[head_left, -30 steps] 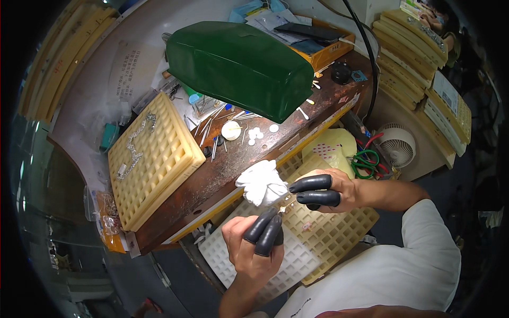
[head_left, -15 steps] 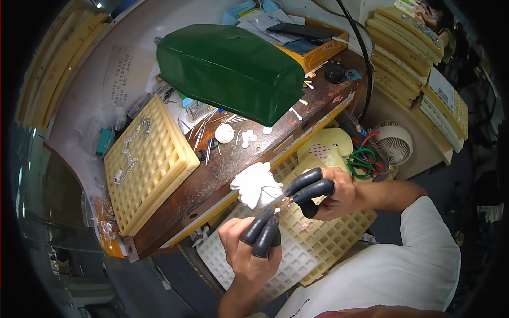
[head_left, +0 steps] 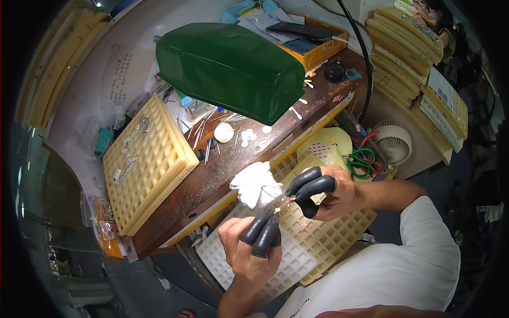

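Note:
Black finger cots cover the fingertips of my left hand (head_left: pixel 253 241), which pinches one end of a fine jewellery chain (head_left: pixel 286 205) with tiny bright pieces. The chain's other part is pinched by my right hand (head_left: pixel 323 193), also in black finger cots, a short way to the right. A small pinkish tag (head_left: pixel 303 227) shows below the right fingers; whether it is joined to the chain I cannot tell. Both hands are above a cream grid tray (head_left: pixel 339 233) and a white grid tray (head_left: pixel 297 254). Just beyond the left fingertips lies a bunched white cloth (head_left: pixel 255 184).
A large green lamp hood (head_left: pixel 233 69) overhangs the worn wooden bench (head_left: pixel 175 212). At left, a yellow grid tray (head_left: pixel 148 175) carries a silvery chain (head_left: pixel 127 151). Thin tools, cotton swabs and a round white pad (head_left: pixel 224 132) lie behind. Green-handled pliers (head_left: pixel 362 161) and a fan (head_left: pixel 392 142) stand right.
My right fingers have shifted very slightly, and the chain between the hands sits a little differently. Both hands keep their pinch.

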Tool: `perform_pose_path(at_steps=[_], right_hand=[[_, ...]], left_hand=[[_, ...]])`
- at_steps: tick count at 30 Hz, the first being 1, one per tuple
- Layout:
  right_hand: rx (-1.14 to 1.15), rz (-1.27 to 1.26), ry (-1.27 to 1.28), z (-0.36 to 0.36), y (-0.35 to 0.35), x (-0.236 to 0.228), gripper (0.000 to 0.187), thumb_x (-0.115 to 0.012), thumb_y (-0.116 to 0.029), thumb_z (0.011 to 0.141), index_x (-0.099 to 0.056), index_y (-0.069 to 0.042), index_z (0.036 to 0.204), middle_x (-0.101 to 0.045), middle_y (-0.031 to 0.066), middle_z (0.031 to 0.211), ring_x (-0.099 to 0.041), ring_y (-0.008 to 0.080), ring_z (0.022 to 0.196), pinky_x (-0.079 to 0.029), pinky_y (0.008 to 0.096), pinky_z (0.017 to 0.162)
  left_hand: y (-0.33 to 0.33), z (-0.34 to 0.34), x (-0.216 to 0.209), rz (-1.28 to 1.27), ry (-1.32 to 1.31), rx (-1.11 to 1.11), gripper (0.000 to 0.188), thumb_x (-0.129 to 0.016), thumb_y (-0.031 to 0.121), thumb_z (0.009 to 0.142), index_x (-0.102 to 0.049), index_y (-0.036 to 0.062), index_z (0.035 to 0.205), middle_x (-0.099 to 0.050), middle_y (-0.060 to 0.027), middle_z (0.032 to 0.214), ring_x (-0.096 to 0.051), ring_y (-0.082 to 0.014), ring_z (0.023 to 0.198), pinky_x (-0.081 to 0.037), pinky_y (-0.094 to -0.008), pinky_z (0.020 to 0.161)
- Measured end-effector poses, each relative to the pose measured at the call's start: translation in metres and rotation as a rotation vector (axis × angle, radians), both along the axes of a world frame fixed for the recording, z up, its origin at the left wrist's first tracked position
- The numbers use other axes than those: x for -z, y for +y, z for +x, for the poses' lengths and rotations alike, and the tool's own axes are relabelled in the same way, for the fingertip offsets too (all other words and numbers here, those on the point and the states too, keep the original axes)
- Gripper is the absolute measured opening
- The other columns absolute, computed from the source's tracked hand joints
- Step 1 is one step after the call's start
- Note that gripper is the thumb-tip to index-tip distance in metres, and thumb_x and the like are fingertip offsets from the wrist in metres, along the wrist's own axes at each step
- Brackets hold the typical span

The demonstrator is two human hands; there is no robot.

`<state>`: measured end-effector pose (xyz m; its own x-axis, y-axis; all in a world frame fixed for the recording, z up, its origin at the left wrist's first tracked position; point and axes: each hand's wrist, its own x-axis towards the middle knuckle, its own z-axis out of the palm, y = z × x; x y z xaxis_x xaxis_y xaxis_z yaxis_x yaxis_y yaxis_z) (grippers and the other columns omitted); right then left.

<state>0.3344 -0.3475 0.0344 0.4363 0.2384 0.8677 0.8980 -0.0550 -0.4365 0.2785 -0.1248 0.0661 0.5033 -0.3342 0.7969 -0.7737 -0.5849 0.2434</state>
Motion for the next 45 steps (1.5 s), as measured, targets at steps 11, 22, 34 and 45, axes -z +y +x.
perform_pose_path(at_steps=[11,22,34,45], right_hand=[[-0.026,0.002,0.064,-0.003,-0.003,-0.006,0.036,-0.077,0.008,0.073,-0.066,-0.003,0.106,-0.072,0.0127,0.102,-0.073,0.0232,0.084,-0.060,0.0313,0.069],[-0.191,0.214,0.674,-0.017,0.003,-0.019,0.024,-0.073,0.008,0.079,-0.068,-0.001,0.101,-0.069,0.0059,0.095,-0.069,0.0104,0.086,-0.058,0.0246,0.076],[-0.106,0.106,0.660,-0.018,-0.010,-0.021,0.024,-0.075,0.009,0.081,-0.067,0.001,0.102,-0.067,0.0064,0.097,-0.067,0.0110,0.087,-0.056,0.0249,0.075],[0.086,0.198,0.628,-0.023,-0.096,-0.038,0.020,-0.069,0.010,0.089,-0.062,0.002,0.106,-0.067,0.0079,0.098,-0.068,0.0126,0.087,-0.058,0.0287,0.076]], left_hand=[[-0.006,0.001,-0.004,-0.014,0.020,-0.004,0.035,-0.076,-0.010,0.074,-0.071,0.0014,0.107,-0.068,-0.0118,0.098,-0.063,-0.0284,0.083,-0.049,-0.0441,0.074],[-0.012,0.003,-0.004,-0.178,0.194,-0.020,0.031,-0.080,-0.011,0.071,-0.072,0.0016,0.099,-0.073,-0.0095,0.094,-0.065,-0.0274,0.082,-0.048,-0.0381,0.075],[-0.024,-0.006,-0.009,-0.222,0.481,-0.015,0.026,-0.080,-0.010,0.075,-0.070,-0.0001,0.097,-0.074,-0.0138,0.095,-0.069,-0.0296,0.084,-0.054,-0.0351,0.076],[-0.053,0.012,0.019,0.037,0.715,0.218,0.017,-0.073,-0.006,0.084,-0.070,-0.0025,0.101,-0.073,-0.0152,0.093,-0.067,-0.0252,0.079,-0.051,-0.0331,0.071]])
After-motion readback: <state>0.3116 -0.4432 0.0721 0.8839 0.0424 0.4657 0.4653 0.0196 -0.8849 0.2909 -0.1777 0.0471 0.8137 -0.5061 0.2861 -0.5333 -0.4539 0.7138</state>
